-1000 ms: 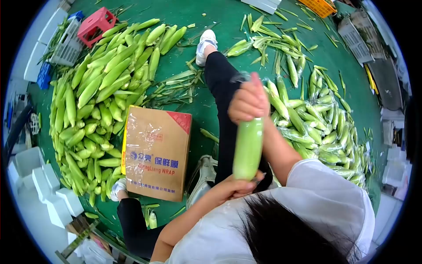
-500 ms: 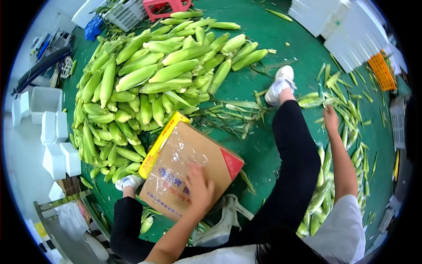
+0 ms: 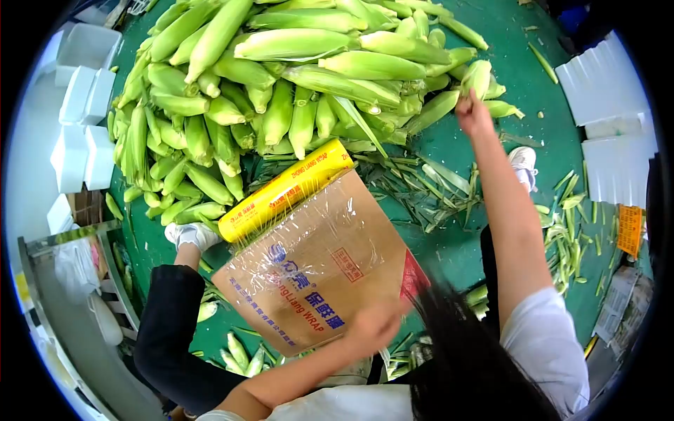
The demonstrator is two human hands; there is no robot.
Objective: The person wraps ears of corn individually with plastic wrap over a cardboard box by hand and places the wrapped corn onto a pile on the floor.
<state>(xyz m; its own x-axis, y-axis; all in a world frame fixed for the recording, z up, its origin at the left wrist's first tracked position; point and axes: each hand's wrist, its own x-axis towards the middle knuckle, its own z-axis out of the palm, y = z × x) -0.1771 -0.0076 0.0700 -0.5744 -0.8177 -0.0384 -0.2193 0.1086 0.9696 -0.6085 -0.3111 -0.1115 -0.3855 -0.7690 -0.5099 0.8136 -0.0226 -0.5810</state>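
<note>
My right hand [image 3: 475, 114] reaches to the right edge of the corn pile and grips a husked-on ear of corn [image 3: 477, 78] at its lower end. Closer to my body, my left hand [image 3: 379, 327] is over the near right part of a cardboard box [image 3: 372, 259], its fingers curled and slightly blurred; what they pinch, if anything, is hidden. Clear plastic film lies across the box top. A yellow roll of cling wrap [image 3: 288, 189] rests along the box's far edge.
A large heap of green corn [image 3: 295, 45] spreads beyond the box. Loose husks [image 3: 442, 186] litter the green floor [image 3: 435, 245]. White foam boxes [image 3: 86, 95] stand at left, and more white foam [image 3: 611, 105] at right. A metal frame [image 3: 116, 295] is at lower left.
My right hand has moved from the bagged corn and husks on the right to the pile and gripped an ear. My left hand slid toward the box's near right, its fingers curling. The view shifted.
</note>
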